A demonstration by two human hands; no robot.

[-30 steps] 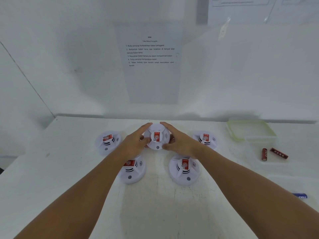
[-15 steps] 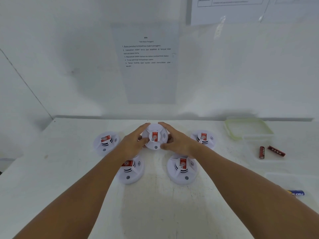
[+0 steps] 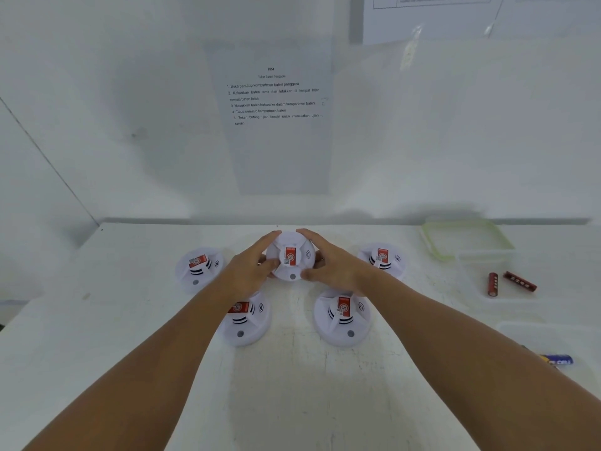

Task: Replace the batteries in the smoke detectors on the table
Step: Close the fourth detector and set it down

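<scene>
At bench centre: middle smoke detector [image 3: 290, 256], back of the cluster, face up, red label showing
Left hand [image 3: 248, 268]: fingers curled round the left rim, thumb on the near edge
Right hand [image 3: 333, 265]: fingers wrapped round the right rim, thumb near the test button
Step, probably: picking it up or twisting it to get at the battery cover
Tip: grip the rim evenly, lift straight, avoid bumping the two front detectors [image 3: 342, 317] sitting just beside both wrists
Off right: two red batteries [image 3: 493, 284], blue battery [image 3: 558, 359], green-rimmed lid [image 3: 468, 237]
</scene>
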